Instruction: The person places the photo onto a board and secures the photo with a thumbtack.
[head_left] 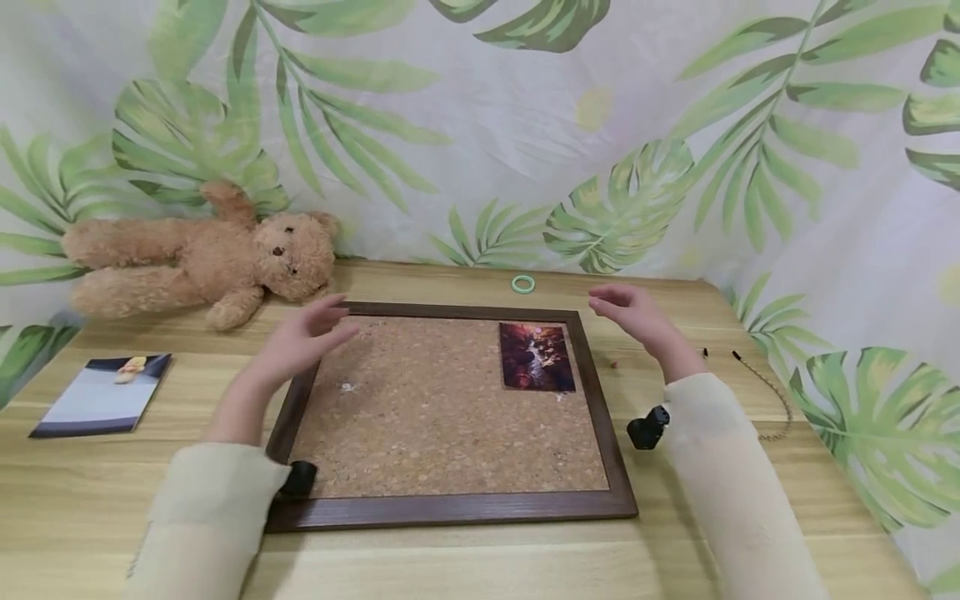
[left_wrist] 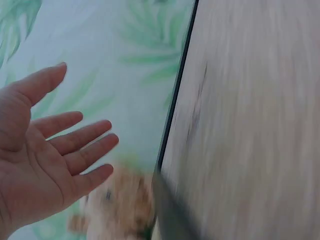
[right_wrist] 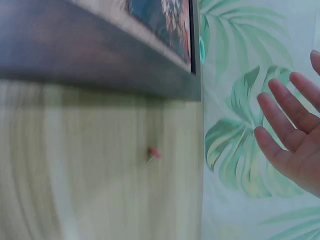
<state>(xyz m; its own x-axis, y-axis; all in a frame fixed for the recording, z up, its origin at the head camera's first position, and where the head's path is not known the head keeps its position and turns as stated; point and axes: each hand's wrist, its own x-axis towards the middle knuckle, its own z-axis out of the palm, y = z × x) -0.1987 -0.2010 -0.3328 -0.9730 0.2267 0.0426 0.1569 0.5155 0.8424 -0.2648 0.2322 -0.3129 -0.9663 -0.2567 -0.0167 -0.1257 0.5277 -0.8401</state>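
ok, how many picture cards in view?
2. A dark red card lies on the corkboard, near its far right corner; a pale card lies on the table, left of the corkboard. Any underneath the corkboard would be hidden.

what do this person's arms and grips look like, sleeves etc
The left sleeve and right sleeve are cream, ending near the wrist. A small black device shows beside the left one, a second black gadget beside the right. The left grip and right grip are ungloved.
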